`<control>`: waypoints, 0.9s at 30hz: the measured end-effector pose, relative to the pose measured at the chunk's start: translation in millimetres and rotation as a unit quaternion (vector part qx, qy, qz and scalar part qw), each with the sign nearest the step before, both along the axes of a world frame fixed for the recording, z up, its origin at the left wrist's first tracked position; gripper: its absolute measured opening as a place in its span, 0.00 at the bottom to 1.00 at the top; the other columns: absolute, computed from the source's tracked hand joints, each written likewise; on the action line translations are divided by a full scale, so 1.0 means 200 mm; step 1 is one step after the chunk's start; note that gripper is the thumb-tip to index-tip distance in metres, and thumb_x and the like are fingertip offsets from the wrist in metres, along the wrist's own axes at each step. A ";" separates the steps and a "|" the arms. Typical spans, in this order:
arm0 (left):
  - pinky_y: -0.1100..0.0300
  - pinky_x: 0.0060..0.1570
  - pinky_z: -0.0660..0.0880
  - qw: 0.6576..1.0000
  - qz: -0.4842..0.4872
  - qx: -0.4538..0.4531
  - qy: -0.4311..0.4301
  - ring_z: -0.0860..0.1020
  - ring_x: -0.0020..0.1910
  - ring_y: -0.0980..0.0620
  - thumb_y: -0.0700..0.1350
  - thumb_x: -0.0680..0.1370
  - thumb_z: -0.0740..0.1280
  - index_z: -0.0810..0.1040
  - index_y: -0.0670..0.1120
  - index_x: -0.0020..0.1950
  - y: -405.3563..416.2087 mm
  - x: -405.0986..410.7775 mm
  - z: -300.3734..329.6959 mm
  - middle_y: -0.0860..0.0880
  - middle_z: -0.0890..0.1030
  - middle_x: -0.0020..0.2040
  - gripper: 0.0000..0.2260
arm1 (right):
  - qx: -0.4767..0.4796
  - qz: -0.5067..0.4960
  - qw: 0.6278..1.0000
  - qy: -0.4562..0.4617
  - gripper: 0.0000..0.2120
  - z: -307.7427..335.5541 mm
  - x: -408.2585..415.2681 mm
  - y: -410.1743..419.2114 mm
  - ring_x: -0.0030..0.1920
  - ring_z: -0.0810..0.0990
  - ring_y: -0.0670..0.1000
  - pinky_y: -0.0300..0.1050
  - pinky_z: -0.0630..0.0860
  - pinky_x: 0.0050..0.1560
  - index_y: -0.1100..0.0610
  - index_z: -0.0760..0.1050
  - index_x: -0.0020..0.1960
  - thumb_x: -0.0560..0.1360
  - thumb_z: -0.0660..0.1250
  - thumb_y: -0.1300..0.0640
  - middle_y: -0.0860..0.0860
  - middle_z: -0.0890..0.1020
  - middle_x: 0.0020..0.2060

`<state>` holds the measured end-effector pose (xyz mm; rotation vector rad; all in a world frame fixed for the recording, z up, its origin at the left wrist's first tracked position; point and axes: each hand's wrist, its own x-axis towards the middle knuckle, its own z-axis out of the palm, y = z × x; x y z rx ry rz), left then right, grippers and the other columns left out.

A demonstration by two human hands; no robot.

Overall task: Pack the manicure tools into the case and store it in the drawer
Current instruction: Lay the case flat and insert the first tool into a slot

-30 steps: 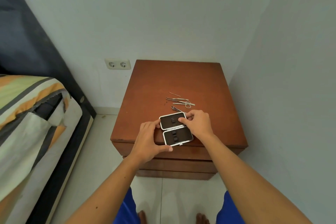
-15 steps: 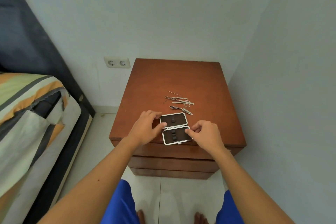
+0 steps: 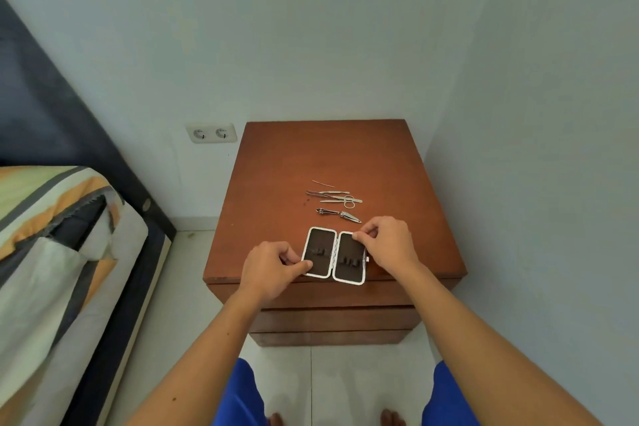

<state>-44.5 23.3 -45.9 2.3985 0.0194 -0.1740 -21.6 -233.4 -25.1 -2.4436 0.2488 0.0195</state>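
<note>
The case (image 3: 333, 254) is laid open flat at the near edge of the nightstand (image 3: 276, 183), steadied for loading: its left half is pinched by the left hand (image 3: 273, 268), its far right corner by the right hand (image 3: 389, 242). Just beyond the case, the nail clippers (image 3: 339, 214) and remaining tools (image 3: 333, 196) are left loose, unobstructed. The drawers (image 3: 332, 320) below are kept shut.

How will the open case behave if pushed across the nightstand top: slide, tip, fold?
The open case lies flat with both halves spread, so it will probably slide, not tip. Its middle hinge may let one half lift or fold if pushed unevenly. The metal-looking rim and smooth nightstand suggest little grip. It sits near the front edge, so a pull toward the person could drop it.
</note>
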 end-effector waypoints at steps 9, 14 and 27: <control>0.51 0.48 0.79 0.999 0.022 -0.020 -0.031 0.81 0.42 0.56 0.59 0.70 0.82 0.83 0.53 0.32 -0.02 -0.03 -0.05 0.59 0.83 0.33 0.15 | 0.006 -0.027 1.000 -0.008 0.14 -0.02 0.08 0.03 0.42 0.81 0.48 0.45 0.77 0.43 0.51 0.85 0.42 0.70 0.80 0.41 0.46 0.84 0.36; 0.56 0.42 0.76 0.994 -0.019 0.058 -0.094 0.78 0.45 0.57 0.66 0.77 0.71 0.80 0.54 0.39 -0.03 0.01 0.00 0.60 0.82 0.39 0.17 | 0.040 -0.017 0.997 -0.061 0.06 -0.03 0.12 0.00 0.41 0.80 0.44 0.42 0.73 0.43 0.49 0.85 0.42 0.73 0.78 0.47 0.44 0.84 0.39; 0.57 0.84 0.45 0.964 -0.200 0.097 -0.144 0.53 0.85 0.58 0.72 0.78 0.63 0.63 0.54 0.84 0.01 0.11 -0.07 0.56 0.63 0.84 0.39 | -0.026 0.111 0.991 -0.063 0.06 -0.05 0.30 0.00 0.41 0.77 0.45 0.44 0.74 0.50 0.52 0.87 0.53 0.76 0.76 0.54 0.47 0.81 0.45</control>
